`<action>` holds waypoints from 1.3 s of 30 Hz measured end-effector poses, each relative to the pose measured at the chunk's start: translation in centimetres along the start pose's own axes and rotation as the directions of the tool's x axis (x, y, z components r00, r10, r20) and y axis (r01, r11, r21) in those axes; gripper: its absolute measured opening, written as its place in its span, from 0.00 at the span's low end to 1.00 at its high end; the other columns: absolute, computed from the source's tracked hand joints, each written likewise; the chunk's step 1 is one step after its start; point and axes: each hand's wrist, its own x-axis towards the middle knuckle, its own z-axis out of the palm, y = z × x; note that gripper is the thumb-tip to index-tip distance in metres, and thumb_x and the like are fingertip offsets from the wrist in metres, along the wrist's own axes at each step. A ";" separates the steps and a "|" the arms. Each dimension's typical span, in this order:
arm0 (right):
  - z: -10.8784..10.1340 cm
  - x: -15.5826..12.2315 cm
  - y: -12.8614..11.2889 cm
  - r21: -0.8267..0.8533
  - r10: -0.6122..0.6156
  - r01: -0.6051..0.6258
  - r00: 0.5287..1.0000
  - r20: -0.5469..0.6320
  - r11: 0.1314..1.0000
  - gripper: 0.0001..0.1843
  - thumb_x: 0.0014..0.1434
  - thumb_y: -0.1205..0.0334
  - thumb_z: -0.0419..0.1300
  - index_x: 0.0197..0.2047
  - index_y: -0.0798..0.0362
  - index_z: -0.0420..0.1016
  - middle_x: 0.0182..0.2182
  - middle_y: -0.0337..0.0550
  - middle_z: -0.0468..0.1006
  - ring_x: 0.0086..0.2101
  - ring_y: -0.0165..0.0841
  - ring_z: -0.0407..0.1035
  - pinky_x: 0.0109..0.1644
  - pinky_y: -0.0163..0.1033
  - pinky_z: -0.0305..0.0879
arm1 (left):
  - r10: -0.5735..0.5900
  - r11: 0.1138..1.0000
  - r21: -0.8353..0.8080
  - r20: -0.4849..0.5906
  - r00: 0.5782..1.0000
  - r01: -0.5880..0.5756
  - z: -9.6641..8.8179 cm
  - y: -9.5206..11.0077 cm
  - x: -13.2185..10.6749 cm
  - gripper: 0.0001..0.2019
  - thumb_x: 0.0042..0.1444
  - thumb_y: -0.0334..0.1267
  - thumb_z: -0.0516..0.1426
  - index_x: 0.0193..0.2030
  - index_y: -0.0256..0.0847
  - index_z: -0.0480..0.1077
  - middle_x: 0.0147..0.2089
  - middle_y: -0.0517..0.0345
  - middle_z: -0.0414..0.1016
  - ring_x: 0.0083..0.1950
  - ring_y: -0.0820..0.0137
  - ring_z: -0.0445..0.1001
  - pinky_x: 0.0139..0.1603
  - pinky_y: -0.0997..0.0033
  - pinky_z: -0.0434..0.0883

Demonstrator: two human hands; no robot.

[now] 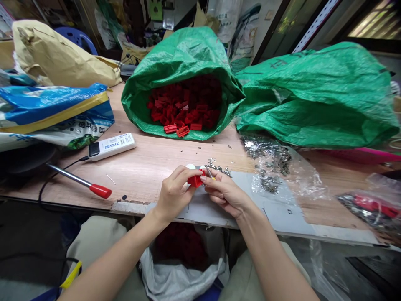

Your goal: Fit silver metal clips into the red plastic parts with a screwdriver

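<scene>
My left hand point(175, 190) is closed on a small red plastic part point(196, 180) above the front edge of the table. From the other side my right hand point(224, 188) meets it, its thumb and fingertips at the part's right end. A thin metal-tipped tool point(209, 172) with a bit of yellow sticks out between the right fingers; its kind is hard to make out. Just beyond the fingers lie small shiny metal pieces point(222, 169). More red plastic parts point(184, 108) fill the mouth of a green woven sack point(181, 50).
Another green sack point(313, 92) stands at right, near a clear plastic bag point(272, 167) of metal pieces. A white corded device point(112, 146) and a red-handled metal lever point(100, 190) lie at left. Below the table edge hangs a white sack point(175, 276) holding red parts.
</scene>
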 end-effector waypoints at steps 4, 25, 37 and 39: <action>-0.6 -0.2 -0.5 -0.027 0.003 -0.001 0.999 0.046 1.000 0.20 0.49 0.54 0.73 0.40 0.53 0.72 0.20 0.25 0.55 0.17 0.17 0.36 0.16 0.26 0.32 | -0.031 1.000 0.002 -0.035 0.999 0.031 -0.1 0.0 0.1 0.14 0.58 0.25 0.60 0.48 0.44 0.73 0.40 0.56 0.77 0.41 0.70 0.76 0.42 0.72 0.75; 0.0 0.3 0.0 -0.191 -0.110 0.095 0.991 -0.070 0.977 0.21 0.50 0.46 0.71 0.31 0.54 0.70 0.14 0.25 0.56 0.14 0.17 0.40 0.14 0.26 0.36 | 0.030 0.997 -0.070 -0.116 0.993 -0.038 0.1 -0.1 0.2 0.14 0.55 0.24 0.63 0.47 0.42 0.75 0.44 0.53 0.81 0.46 0.68 0.80 0.47 0.68 0.78; -1.0 -0.4 -0.9 -0.173 -0.055 0.038 0.994 -0.095 0.984 0.21 0.47 0.47 0.72 0.33 0.54 0.74 0.19 0.28 0.61 0.15 0.17 0.40 0.15 0.27 0.38 | -0.109 0.974 -0.203 -0.036 0.993 0.100 -0.3 0.3 0.3 0.13 0.55 0.26 0.64 0.46 0.42 0.75 0.43 0.55 0.79 0.45 0.68 0.79 0.47 0.68 0.76; -2.7 -0.2 -1.6 -0.454 -0.293 0.146 0.917 -0.272 0.879 0.20 0.51 0.45 0.68 0.38 0.54 0.79 0.23 0.35 0.69 0.16 0.21 0.49 0.18 0.31 0.47 | -0.195 0.947 -0.219 0.189 0.962 0.235 -1.0 0.3 0.4 0.12 0.55 0.28 0.64 0.45 0.42 0.75 0.42 0.56 0.77 0.43 0.69 0.77 0.43 0.71 0.76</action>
